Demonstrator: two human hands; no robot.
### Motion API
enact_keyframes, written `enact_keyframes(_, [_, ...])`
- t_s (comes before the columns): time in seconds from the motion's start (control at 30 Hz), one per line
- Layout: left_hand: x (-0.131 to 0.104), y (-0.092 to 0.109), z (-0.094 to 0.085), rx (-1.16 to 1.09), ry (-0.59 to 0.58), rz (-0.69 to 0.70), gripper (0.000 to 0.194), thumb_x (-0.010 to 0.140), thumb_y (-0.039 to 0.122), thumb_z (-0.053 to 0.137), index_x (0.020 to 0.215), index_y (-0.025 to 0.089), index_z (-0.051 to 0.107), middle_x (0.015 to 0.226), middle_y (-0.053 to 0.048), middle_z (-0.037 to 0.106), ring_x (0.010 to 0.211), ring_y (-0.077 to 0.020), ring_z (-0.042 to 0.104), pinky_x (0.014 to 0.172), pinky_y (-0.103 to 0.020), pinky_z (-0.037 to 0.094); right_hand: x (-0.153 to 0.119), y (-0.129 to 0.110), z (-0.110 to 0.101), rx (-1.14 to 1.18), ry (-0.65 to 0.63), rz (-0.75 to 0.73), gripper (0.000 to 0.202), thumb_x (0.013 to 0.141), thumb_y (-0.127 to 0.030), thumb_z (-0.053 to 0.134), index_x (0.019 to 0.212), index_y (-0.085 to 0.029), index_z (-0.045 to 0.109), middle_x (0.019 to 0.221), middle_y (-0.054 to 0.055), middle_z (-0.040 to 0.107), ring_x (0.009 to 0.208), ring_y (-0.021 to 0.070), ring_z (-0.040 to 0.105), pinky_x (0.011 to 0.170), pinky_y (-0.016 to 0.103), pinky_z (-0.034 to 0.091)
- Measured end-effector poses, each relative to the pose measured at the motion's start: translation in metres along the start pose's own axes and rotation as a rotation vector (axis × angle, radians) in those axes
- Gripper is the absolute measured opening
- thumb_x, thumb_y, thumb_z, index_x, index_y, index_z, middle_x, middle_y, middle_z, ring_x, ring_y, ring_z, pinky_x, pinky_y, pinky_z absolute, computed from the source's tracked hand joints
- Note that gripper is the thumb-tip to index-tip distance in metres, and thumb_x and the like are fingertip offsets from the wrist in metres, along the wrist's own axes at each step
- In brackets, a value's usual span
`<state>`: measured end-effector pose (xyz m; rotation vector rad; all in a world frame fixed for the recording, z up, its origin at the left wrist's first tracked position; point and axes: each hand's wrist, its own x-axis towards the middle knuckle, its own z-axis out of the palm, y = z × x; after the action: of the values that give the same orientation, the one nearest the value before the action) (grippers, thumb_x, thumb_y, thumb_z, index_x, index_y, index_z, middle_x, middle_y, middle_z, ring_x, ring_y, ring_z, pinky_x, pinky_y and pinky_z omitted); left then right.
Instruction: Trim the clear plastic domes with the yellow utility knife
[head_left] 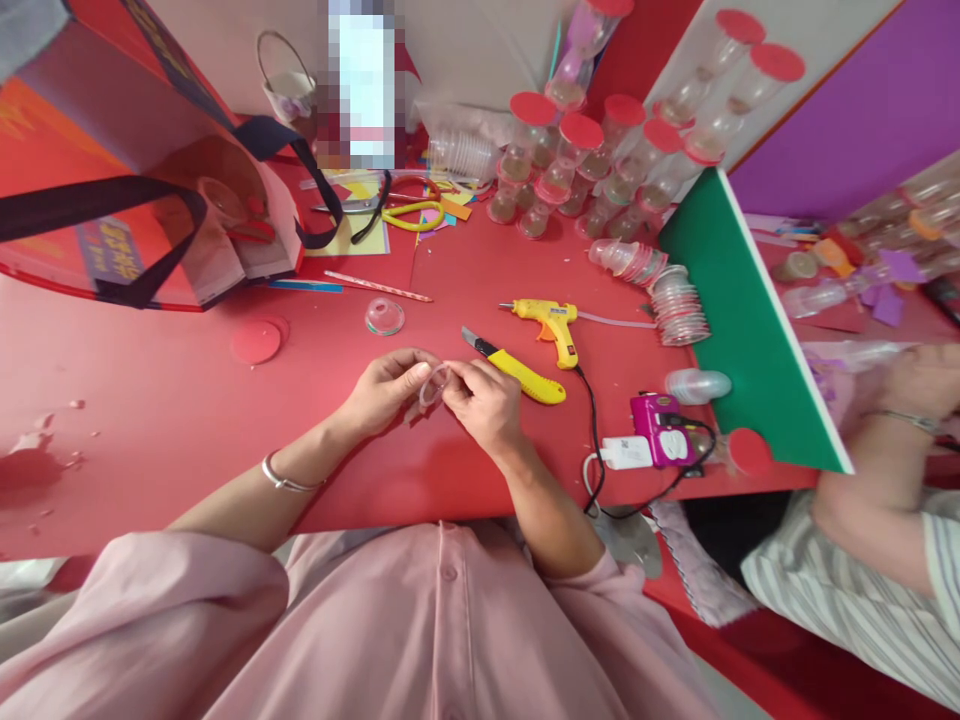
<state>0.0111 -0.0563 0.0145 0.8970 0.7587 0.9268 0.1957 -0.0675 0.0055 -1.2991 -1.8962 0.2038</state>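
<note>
Both hands meet over the red table near its front edge, around a small clear plastic lid [433, 386]. My left hand [388, 388] pinches the lid's rim from the left. On the other side, my right hand [484, 400] has its fingers closed at the lid's right edge. Just beyond the right hand lies a yellow utility knife [529, 378] with its blade out. A yellow glue gun [551, 325] rests behind the knife. One clear dome lid [385, 316] sits beyond the left hand, and red discs [256, 341] lie further left.
Several hourglass-shaped cup assemblies [555, 175] stand at the back right, near stacked lids [679, 305]. A green divider [750, 320] borders the right side. Scissors [412, 205] and a large bag [150, 180] are behind. A magenta power adapter [661, 430] sits right; a person's arm [877, 490] is beyond.
</note>
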Motion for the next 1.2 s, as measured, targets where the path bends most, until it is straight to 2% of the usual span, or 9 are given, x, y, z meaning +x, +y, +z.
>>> enact_keyframes(0.1, [0.000, 0.001, 0.001, -0.020, -0.011, 0.009, 0.042, 0.090, 0.050, 0.080, 0.103, 0.012, 0.070, 0.063, -0.001, 0.066, 0.042, -0.0119, 0.058, 0.037, -0.022, 0.047, 0.001, -0.003, -0.001, 0.036, 0.018, 0.026, 0.020, 0.102, -0.028, 0.060, 0.098, -0.023, 0.078, 0.079, 0.003, 0.078, 0.068, 0.0140, 0.069, 0.070, 0.026, 0.054])
enact_keyframes(0.23, [0.002, 0.004, 0.004, -0.064, -0.016, 0.018, 0.048, 0.086, 0.054, 0.082, 0.104, 0.011, 0.070, 0.064, -0.002, 0.068, 0.043, -0.0123, 0.059, 0.042, -0.024, 0.051, 0.004, -0.007, -0.007, 0.156, -0.009, 0.102, 0.022, 0.104, -0.030, 0.058, 0.106, -0.023, 0.079, 0.088, 0.004, 0.080, 0.075, 0.0151, 0.072, 0.075, 0.027, 0.058])
enact_keyframes(0.37, [0.001, 0.006, 0.005, -0.052, 0.009, 0.006, 0.049, 0.087, 0.056, 0.081, 0.102, 0.011, 0.070, 0.063, -0.003, 0.069, 0.040, -0.0114, 0.058, 0.036, -0.021, 0.046, 0.005, -0.007, -0.013, 0.237, -0.028, 0.097, 0.024, 0.105, -0.032, 0.059, 0.116, -0.022, 0.079, 0.103, 0.007, 0.082, 0.088, 0.0174, 0.077, 0.082, 0.029, 0.060])
enact_keyframes(0.47, [0.001, 0.006, 0.004, -0.026, 0.018, -0.013, 0.049, 0.089, 0.058, 0.078, 0.097, 0.010, 0.071, 0.058, -0.002, 0.066, 0.037, -0.0114, 0.054, 0.031, -0.020, 0.040, 0.005, -0.004, -0.015, 0.240, -0.063, 0.063, 0.025, 0.106, -0.032, 0.059, 0.116, -0.023, 0.080, 0.100, 0.007, 0.083, 0.086, 0.0172, 0.077, 0.082, 0.029, 0.060])
enact_keyframes(0.6, [0.001, 0.007, 0.002, -0.009, 0.017, -0.031, 0.052, 0.089, 0.062, 0.076, 0.093, 0.010, 0.072, 0.055, -0.003, 0.066, 0.035, -0.0114, 0.053, 0.030, -0.020, 0.040, 0.007, -0.001, -0.017, 0.272, -0.126, 0.034, 0.024, 0.107, -0.031, 0.059, 0.112, -0.023, 0.081, 0.099, 0.006, 0.083, 0.086, 0.0169, 0.078, 0.082, 0.029, 0.060])
enact_keyframes(0.7, [0.000, 0.007, 0.002, 0.003, 0.016, -0.045, 0.054, 0.089, 0.063, 0.075, 0.093, 0.010, 0.073, 0.054, -0.003, 0.065, 0.034, -0.0108, 0.052, 0.029, -0.019, 0.038, 0.008, -0.002, -0.019, 0.276, -0.148, 0.047, 0.021, 0.105, -0.030, 0.061, 0.109, -0.023, 0.081, 0.094, 0.004, 0.083, 0.078, 0.0149, 0.074, 0.076, 0.028, 0.059])
enact_keyframes(0.83, [0.000, 0.005, 0.004, -0.009, 0.019, -0.023, 0.050, 0.087, 0.059, 0.080, 0.094, 0.010, 0.073, 0.055, -0.002, 0.064, 0.037, -0.0113, 0.055, 0.031, -0.019, 0.041, 0.008, -0.005, -0.018, 0.237, -0.087, 0.075, 0.018, 0.102, -0.028, 0.064, 0.101, -0.022, 0.081, 0.085, 0.003, 0.080, 0.065, 0.0124, 0.067, 0.069, 0.025, 0.056])
enact_keyframes(0.97, [0.000, 0.001, 0.004, -0.036, 0.020, 0.014, 0.047, 0.084, 0.052, 0.085, 0.100, 0.010, 0.072, 0.065, -0.004, 0.070, 0.047, -0.0157, 0.065, 0.039, -0.024, 0.052, 0.006, -0.007, -0.014, 0.240, -0.026, 0.084, 0.015, 0.101, -0.025, 0.064, 0.101, -0.021, 0.079, 0.088, 0.003, 0.081, 0.072, 0.0132, 0.071, 0.074, 0.025, 0.058])
enact_keyframes(1.2, [0.000, -0.004, 0.007, -0.009, 0.024, 0.101, 0.046, 0.085, 0.044, 0.087, 0.108, 0.009, 0.069, 0.068, -0.006, 0.072, 0.056, -0.0170, 0.070, 0.047, -0.023, 0.053, 0.003, -0.002, -0.002, 0.097, 0.099, 0.023, 0.021, 0.104, -0.027, 0.058, 0.103, -0.021, 0.078, 0.087, 0.006, 0.081, 0.076, 0.0167, 0.074, 0.077, 0.028, 0.058])
